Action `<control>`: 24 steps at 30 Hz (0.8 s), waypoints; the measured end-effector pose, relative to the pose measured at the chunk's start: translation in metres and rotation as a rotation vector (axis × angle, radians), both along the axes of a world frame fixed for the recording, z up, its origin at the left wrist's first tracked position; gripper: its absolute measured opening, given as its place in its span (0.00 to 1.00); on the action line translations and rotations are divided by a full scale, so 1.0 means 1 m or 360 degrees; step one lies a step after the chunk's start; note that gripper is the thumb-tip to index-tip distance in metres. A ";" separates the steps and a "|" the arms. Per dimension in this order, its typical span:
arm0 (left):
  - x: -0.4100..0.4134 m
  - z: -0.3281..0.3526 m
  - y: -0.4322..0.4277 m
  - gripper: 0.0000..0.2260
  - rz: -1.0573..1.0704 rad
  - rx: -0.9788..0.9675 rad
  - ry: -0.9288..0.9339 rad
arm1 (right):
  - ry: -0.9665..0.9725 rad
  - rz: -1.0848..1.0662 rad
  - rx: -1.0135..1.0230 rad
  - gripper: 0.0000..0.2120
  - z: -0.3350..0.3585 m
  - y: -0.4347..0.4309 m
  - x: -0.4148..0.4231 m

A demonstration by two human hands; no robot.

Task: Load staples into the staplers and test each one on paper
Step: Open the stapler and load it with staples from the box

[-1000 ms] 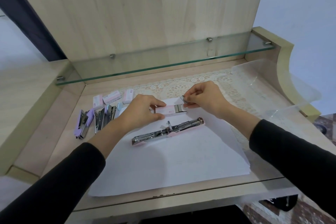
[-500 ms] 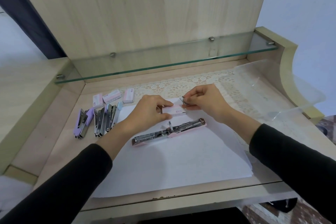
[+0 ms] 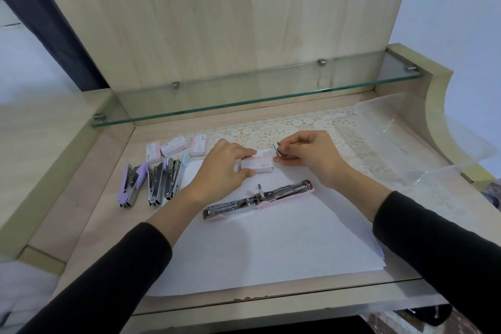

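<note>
A pink stapler (image 3: 259, 200) lies flat and fully opened on the white paper (image 3: 271, 247), its metal channel facing up. Just beyond it my left hand (image 3: 225, 171) grips a small pink staple box (image 3: 257, 164). My right hand (image 3: 309, 154) pinches a short strip of staples (image 3: 277, 150) right at the box's open right end. A purple stapler (image 3: 129, 184) and two more staplers (image 3: 162, 180) lie side by side at the left. Three closed staple boxes (image 3: 174, 148) sit behind them.
A glass shelf (image 3: 244, 102) runs across the back above the desk. A lace mat (image 3: 311, 123) lies under it, and a clear plastic tray (image 3: 423, 141) sits at the right. The curved wooden side panel (image 3: 439, 95) bounds the right edge.
My right hand has drawn the staple strip out of the box and lifted it a little. My left hand has pushed the box's tray back in. The pink stapler has not moved.
</note>
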State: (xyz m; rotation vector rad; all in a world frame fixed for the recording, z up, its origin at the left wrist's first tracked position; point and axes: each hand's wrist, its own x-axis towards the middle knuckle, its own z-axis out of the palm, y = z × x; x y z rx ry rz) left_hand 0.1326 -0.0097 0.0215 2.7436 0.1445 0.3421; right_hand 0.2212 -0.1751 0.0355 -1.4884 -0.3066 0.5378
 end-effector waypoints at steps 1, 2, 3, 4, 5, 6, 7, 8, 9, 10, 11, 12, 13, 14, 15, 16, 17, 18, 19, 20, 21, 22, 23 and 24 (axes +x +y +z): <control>-0.001 0.001 0.005 0.18 0.0037 0.0009 0.0006 | 0.0015 -0.0010 0.0010 0.05 0.001 0.000 0.001; -0.001 0.004 0.011 0.18 0.0080 0.0016 0.0021 | 0.0024 -0.0010 0.0009 0.05 0.001 0.000 0.001; -0.001 0.006 0.018 0.17 0.0129 0.0027 0.0034 | 0.0030 -0.0001 0.0002 0.05 0.002 0.000 0.002; -0.001 0.008 0.027 0.17 0.0178 0.0036 0.0043 | 0.0032 0.0016 -0.0010 0.06 0.003 0.001 0.002; 0.000 0.011 0.035 0.16 0.0224 0.0034 0.0042 | 0.0028 0.0036 -0.0023 0.06 0.004 0.001 0.002; 0.001 0.012 0.043 0.16 0.0270 0.0027 0.0038 | 0.0015 0.0054 -0.0038 0.06 0.004 0.002 0.001; 0.002 0.013 0.050 0.16 0.0309 0.0023 0.0040 | -0.0008 0.0071 -0.0055 0.06 0.004 0.004 0.001; 0.004 0.013 0.054 0.16 0.0336 0.0031 0.0050 | -0.0037 0.0083 -0.0074 0.06 0.004 0.006 0.001; 0.006 0.012 0.057 0.16 0.0350 0.0046 0.0066 | -0.0069 0.0094 -0.0096 0.06 0.004 0.008 0.001; 0.008 0.010 0.058 0.16 0.0353 0.0065 0.0082 | -0.0100 0.0102 -0.0123 0.06 0.004 0.010 0.001; 0.011 0.009 0.058 0.17 0.0354 0.0094 0.0099 | -0.0126 0.0111 -0.0150 0.07 0.003 0.011 0.001; 0.013 0.007 0.058 0.17 0.0359 0.0148 0.0116 | -0.0149 0.0118 -0.0174 0.07 0.003 0.012 0.001; 0.015 0.007 0.056 0.16 0.0367 0.0223 0.0127 | -0.0170 0.0124 -0.0193 0.08 0.003 0.013 0.001; 0.016 0.006 0.056 0.16 0.0372 0.0296 0.0138 | -0.0190 0.0127 -0.0208 0.08 0.003 0.012 0.001; 0.018 0.006 0.056 0.16 0.0374 0.0356 0.0154 | -0.0208 0.0128 -0.0223 0.07 0.003 0.012 0.001; 0.018 0.006 0.057 0.16 0.0374 0.0407 0.0176 | -0.0219 0.0129 -0.0235 0.06 0.002 0.011 0.002; 0.018 0.006 0.059 0.16 0.0373 0.0449 0.0199 | -0.0222 0.0127 -0.0246 0.06 0.002 0.011 0.002; 0.018 0.006 0.061 0.17 0.0373 0.0478 0.0211 | -0.0217 0.0123 -0.0255 0.06 0.002 0.009 0.003; 0.017 0.006 0.062 0.17 0.0369 0.0491 0.0211 | -0.0211 0.0123 -0.0261 0.07 0.002 0.008 0.003; 0.015 0.005 0.062 0.17 0.0360 0.0485 0.0197 | -0.0211 0.0129 -0.0264 0.07 0.002 0.006 0.003; 0.013 0.005 0.061 0.17 0.0349 0.0456 0.0170 | -0.0219 0.0137 -0.0266 0.07 0.003 0.005 0.003; 0.011 0.004 0.058 0.17 0.0327 0.0402 0.0115 | -0.0233 0.0143 -0.0265 0.07 0.005 0.003 0.003; 0.007 0.005 0.053 0.16 0.0288 0.0326 0.0031 | -0.0247 0.0143 -0.0264 0.07 0.006 0.000 0.003; 0.002 0.006 0.045 0.15 0.0232 0.0238 -0.0061 | -0.0260 0.0141 -0.0264 0.07 0.008 -0.002 0.003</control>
